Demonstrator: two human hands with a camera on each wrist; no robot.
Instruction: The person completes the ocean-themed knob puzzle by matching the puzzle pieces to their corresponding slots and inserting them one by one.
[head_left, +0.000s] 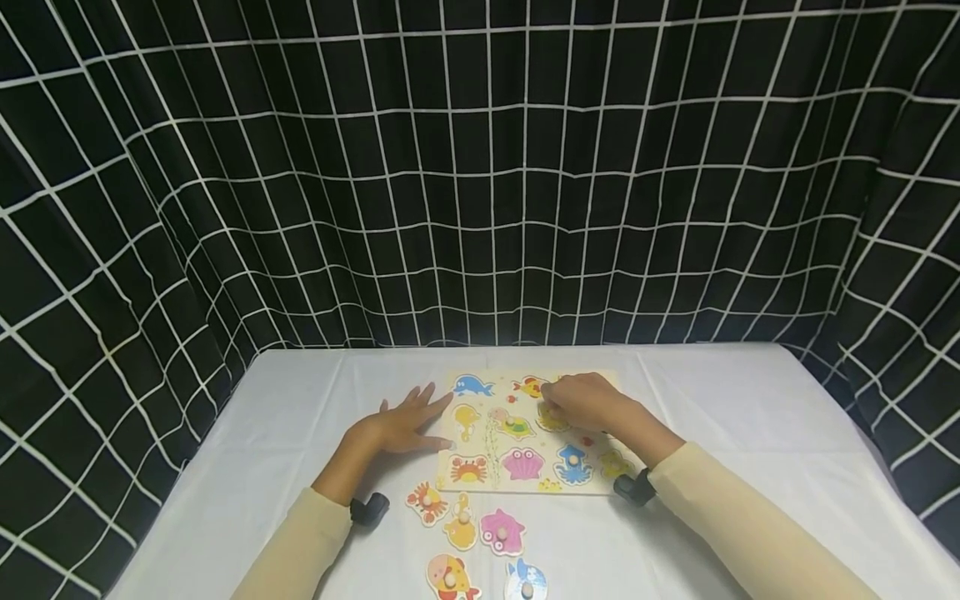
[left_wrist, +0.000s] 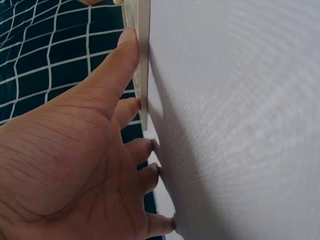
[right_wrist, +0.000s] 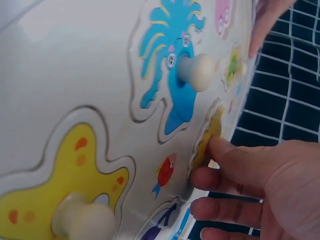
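Board (head_left: pixel 517 487) of sea animals flat on white cloth (head_left: pixel 712 400). Yellow piece (right_wrist: pixel 215 122), right of centre on the board, in a pinch between right hand's (head_left: pixel 588 402) thumb and fingers, knob out of view. Left hand (head_left: pixel 405 425) with fingers spread, thumb on the board's edge. Loose crab (head_left: pixel 431 511), seahorse (head_left: pixel 459 533), shell (head_left: pixel 506 523), fish (head_left: pixel 447 568) and blue piece (head_left: pixel 529 575) nearer the camera.
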